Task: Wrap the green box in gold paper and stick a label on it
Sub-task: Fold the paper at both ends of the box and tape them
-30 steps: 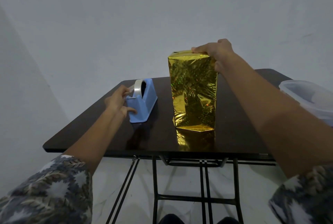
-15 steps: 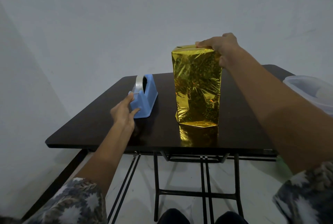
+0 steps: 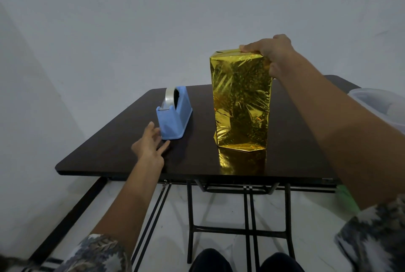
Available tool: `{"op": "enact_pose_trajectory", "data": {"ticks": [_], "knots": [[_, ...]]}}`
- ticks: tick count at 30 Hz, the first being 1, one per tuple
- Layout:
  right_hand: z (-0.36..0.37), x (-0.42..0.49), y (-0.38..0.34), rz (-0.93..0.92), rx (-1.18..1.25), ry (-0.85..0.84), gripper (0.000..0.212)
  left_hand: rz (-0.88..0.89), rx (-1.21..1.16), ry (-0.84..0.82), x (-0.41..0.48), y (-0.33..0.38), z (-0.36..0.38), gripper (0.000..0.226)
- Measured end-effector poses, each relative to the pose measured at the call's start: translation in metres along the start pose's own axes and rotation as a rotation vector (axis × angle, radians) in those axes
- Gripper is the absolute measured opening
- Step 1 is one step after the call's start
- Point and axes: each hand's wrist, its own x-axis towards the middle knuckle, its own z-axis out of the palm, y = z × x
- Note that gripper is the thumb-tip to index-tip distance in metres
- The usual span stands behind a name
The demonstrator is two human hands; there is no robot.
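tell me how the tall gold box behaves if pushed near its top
The gold-wrapped box stands tall on a narrow end, so a push near the top would likely tip it; the right hand gripping its top edge seems to steady it. Its glossy, crinkled surface probably feels slippery and dents easily.

Left hand point(image 3: 151, 143) low, arm outstretched, fingers straight and spread. Right hand point(image 3: 270, 54) higher, arm extended – fingers curled over top of gold-wrapped box point(image 3: 241, 100), thumb down side.
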Motion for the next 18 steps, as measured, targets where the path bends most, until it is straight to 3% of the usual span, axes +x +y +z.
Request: {"op": "enact_pose_trajectory", "data": {"ticks": [3, 7, 10, 18], "knots": [[0.000, -0.001, 0.000, -0.007, -0.013, 0.003, 0.100, 0.147, 0.201, 0.041, 0.004, 0.017, 0.003, 0.032], [0.000, -0.005, 0.000, -0.017, -0.032, -0.005, 0.090, 0.061, 0.486, -0.190, 0.017, 0.041, 0.007, 0.074], [0.000, -0.004, -0.001, -0.013, -0.019, 0.011, 0.089, 0.063, 0.619, -0.257, 0.022, 0.045, 0.011, 0.059], [-0.002, -0.005, 0.000, -0.018, -0.036, -0.007, 0.082, 0.072, 0.592, -0.268, 0.029, 0.046, 0.014, 0.031]]}}
